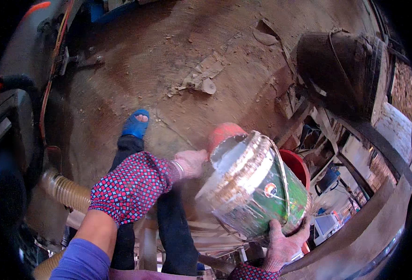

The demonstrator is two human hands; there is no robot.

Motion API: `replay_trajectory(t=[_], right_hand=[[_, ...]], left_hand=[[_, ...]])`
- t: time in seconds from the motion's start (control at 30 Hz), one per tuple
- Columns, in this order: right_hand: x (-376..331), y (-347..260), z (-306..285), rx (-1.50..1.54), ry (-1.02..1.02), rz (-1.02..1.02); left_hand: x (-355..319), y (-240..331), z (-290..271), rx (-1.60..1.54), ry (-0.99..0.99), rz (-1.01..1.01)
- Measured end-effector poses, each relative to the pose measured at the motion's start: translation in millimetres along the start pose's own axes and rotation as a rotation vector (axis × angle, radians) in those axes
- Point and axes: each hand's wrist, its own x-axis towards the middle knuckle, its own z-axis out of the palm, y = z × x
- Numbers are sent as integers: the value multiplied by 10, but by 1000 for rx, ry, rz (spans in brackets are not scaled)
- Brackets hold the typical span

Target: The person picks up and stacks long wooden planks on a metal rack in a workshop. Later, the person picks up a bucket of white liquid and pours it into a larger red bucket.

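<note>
A green bucket (266,196) with a wire handle is tipped on its side in front of me, its mouth toward the left. White residue and brown crust coat its rim. My right hand (283,245), in a pale knitted glove, grips the bucket's bottom edge. My left hand (191,163), also gloved and blurred slightly, is closed at the edge of a red cup-like container (225,131). That container sits against the bucket's mouth; its inside is partly hidden. Patterned sleeve covers reach both wrists.
Behind the green bucket stands a red bucket (295,164). A dark drum (334,70) rests on a metal frame (369,144) at the right. Torn paper scraps (203,79) lie on the dusty floor. A ribbed hose (66,191) runs at the left.
</note>
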Motion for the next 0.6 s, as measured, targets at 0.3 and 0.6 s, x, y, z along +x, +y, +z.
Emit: replay_trajectory(t=[0.3, 0.6], right_hand=[[-53, 142, 264, -32, 42, -32], [205, 595, 395, 114, -67, -6]], left_hand=[[369, 55, 220, -54, -185, -118], [516, -247, 393, -3, -17, 94]])
